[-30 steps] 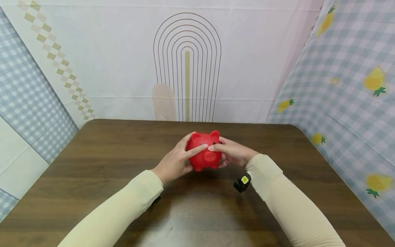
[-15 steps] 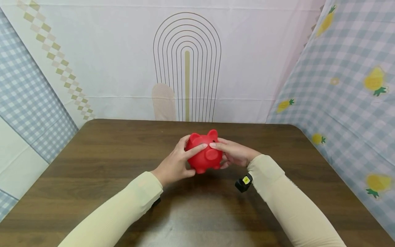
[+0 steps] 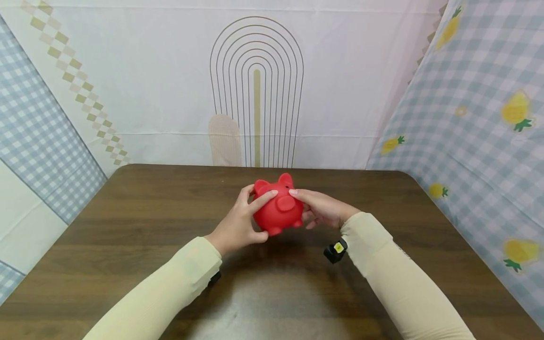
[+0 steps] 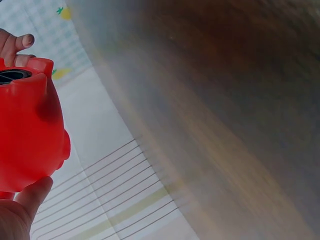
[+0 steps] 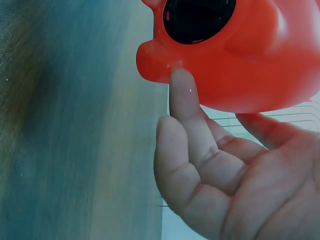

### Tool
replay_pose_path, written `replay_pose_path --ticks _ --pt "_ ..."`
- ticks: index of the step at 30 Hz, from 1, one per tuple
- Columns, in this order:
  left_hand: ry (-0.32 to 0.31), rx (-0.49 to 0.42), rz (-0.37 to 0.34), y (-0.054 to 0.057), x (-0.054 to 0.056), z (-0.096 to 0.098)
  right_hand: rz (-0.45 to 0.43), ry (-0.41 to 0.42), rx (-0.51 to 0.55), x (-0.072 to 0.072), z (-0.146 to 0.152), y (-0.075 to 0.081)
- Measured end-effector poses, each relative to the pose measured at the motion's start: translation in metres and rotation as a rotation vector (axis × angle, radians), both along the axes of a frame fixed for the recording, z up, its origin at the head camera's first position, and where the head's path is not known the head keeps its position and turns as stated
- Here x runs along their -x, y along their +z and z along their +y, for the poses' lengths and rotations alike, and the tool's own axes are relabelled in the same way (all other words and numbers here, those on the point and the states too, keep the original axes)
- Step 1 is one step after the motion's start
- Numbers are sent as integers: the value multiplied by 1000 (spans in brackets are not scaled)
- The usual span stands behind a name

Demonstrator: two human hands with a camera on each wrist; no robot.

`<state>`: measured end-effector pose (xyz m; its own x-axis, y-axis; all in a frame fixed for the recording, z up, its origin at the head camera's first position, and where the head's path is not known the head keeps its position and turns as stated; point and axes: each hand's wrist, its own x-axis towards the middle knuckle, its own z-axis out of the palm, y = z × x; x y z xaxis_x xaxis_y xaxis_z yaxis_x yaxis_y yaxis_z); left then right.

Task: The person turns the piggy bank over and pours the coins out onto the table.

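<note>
A red piggy bank (image 3: 276, 218) is held up over the table between both hands, tilted so its snout points back toward me. My left hand (image 3: 237, 223) grips its left side, thumb low by a foot and a finger laid across the face. From the right, my right hand (image 3: 325, 208) holds it with one digit against the face near the eye and other fingers behind or beneath. Both wrist views show the underside, where a round black plug (image 5: 199, 19) sits between the stubby feet. In the right wrist view a fingertip touches near one foot.
The brown wooden table (image 3: 170, 203) has rounded far corners. Behind it hangs a white cloth (image 3: 348, 85) with arch lines; a blue checked cloth (image 3: 480, 156) with pineapples drapes along the right. A black wrist camera (image 3: 335, 251) sits under the right cuff.
The piggy bank has shifted slightly left and up and tilted, its snout and feet rising. Both hands stay on it, the left moving a little left with it.
</note>
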<state>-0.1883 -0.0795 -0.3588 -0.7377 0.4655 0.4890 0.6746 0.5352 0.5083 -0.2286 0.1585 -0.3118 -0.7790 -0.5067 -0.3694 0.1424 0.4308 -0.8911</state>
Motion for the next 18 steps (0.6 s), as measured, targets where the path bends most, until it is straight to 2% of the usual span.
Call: replay_pose_path --ticks 7,18 --pt "39 -102 -136 3 -1 -1 15 -28 -8 -1 0 2" --pt "52 -271 -333 9 0 -3 48 -51 89 -3 -1 2"
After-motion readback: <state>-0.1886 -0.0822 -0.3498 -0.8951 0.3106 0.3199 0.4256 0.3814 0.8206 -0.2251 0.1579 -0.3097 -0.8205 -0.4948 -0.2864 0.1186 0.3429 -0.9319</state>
